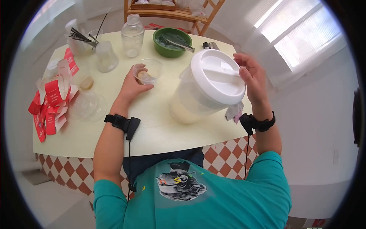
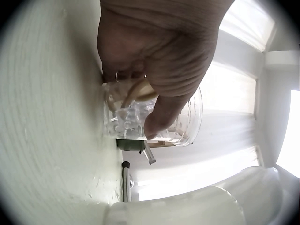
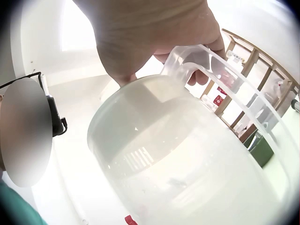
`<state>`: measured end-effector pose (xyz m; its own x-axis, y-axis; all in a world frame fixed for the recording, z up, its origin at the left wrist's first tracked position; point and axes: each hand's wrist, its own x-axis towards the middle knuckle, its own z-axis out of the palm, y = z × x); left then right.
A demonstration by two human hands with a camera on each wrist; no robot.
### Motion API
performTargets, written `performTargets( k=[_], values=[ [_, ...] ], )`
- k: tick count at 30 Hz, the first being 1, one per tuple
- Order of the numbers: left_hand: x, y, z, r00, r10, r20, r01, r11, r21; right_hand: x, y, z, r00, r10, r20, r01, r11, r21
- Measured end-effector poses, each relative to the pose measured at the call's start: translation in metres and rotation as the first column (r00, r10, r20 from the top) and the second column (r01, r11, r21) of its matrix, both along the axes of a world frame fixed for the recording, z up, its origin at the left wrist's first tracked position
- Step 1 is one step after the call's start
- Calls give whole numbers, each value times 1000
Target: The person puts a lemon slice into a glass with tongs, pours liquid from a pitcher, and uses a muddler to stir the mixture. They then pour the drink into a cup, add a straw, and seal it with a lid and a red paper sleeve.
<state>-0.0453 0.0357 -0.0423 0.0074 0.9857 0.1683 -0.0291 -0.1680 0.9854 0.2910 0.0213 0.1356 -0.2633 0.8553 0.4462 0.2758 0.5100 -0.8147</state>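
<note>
My left hand (image 1: pixel 131 87) grips a clear plastic cup (image 1: pixel 156 68) standing on the table, fingers and thumb round its side. Clear ice-like pieces (image 2: pixel 129 119) and a pale tan piece lie inside the cup. To its right is a large translucent pitcher (image 1: pixel 185 105) with a white lid (image 1: pixel 213 63), partly filled with cloudy pale liquid. My right hand (image 1: pixel 254 78) holds the pitcher at its top right, thumb by the rim and fingers round the upper end of the clear handle (image 3: pixel 243 89). In the head view, the lid hides most of the handle.
A green bowl (image 1: pixel 157 38) holding metal tongs (image 1: pixel 181 45) and a clear shaker bottle (image 1: pixel 132 38) stand at the back. Stacked cups (image 1: pixel 106 57), black straws (image 1: pixel 81 37), clear lids (image 1: pixel 89 107) and red cardboard pieces (image 1: pixel 53 93) occupy the left side. A cloth (image 1: pixel 233 112) lies right of the pitcher.
</note>
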Motion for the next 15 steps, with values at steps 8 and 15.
performTargets(
  k=[8,15],
  values=[
    [2,-1,1,1000,1,5,-1,1000,-29,29,-3,-58,820,127,-558,-368,865,-343],
    [2,-1,1,1000,11,-3,-11,1000,-3,40,-15,-70,728,24,-685,-264,932,-247]
  ],
)
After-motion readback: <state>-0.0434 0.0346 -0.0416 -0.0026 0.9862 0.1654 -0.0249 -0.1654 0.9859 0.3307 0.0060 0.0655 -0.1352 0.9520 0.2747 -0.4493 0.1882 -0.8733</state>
